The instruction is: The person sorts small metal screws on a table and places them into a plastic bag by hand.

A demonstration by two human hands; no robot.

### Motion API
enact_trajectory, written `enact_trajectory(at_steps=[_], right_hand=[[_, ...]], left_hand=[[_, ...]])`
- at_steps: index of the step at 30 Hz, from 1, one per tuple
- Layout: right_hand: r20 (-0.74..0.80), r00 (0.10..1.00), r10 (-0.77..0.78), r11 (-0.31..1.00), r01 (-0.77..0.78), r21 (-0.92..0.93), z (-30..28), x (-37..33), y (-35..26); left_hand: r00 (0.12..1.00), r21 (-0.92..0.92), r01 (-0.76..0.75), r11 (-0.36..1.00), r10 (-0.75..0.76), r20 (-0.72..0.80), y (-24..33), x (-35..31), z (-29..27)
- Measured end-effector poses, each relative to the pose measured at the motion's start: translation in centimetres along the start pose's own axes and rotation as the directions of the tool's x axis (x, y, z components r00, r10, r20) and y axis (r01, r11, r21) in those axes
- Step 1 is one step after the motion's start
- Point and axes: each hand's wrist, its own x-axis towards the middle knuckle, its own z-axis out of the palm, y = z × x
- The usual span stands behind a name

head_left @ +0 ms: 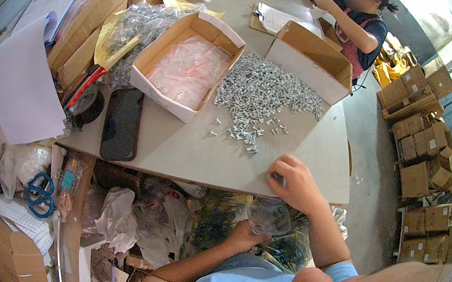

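Observation:
A heap of small silver screws (266, 91) lies on the grey table (178, 143), with a few strays along its near side. My right hand (295, 182) is curled at the table's front edge, close below the heap. Small metal pieces that look like screws show between its thumb and fingers. Lower and to the left, my left hand (244, 236) pinches the rim of a clear plastic bag (271, 216) just off the table edge. The bag hangs beneath my right hand; whether anything is in it I cannot tell.
Left of the heap stands an open carton (185, 66) of small clear packets. An empty-looking carton (315, 62) sits to its right. A black phone (121, 125), a red cutter (84, 84) and blue scissors (40, 196) are at left. A co-worker (360, 27) stands across the table.

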Motion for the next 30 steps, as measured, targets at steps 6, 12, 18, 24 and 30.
enact_trajectory(at_steps=[6,12,18,24,30], right_hand=[[0.153,0.988,0.004,0.984,-0.031,0.173,-1.1,1.6,-1.0],[-0.285,0.955,-0.084,0.995,0.067,-0.071,2.4,4.7,-0.4],[-0.138,0.990,0.011,0.997,-0.022,-0.078,1.1,1.9,-0.5],[0.246,0.969,-0.015,0.962,-0.053,0.268,-2.0,-2.2,-0.9],[0.044,0.998,0.033,0.856,-0.051,0.514,-0.6,-3.4,2.5]], left_hand=[[0.999,-0.011,0.031,0.999,-0.031,-0.025,3.3,-0.6,-1.0],[0.979,0.020,0.199,0.980,-0.199,0.044,5.5,-0.5,-1.9],[0.995,0.000,0.102,0.995,-0.102,0.024,2.6,-0.1,-0.7],[1.000,0.074,0.009,0.997,-0.009,0.003,0.0,0.6,-0.5],[0.995,0.088,-0.040,0.995,0.048,-0.089,4.8,0.5,-1.6]])
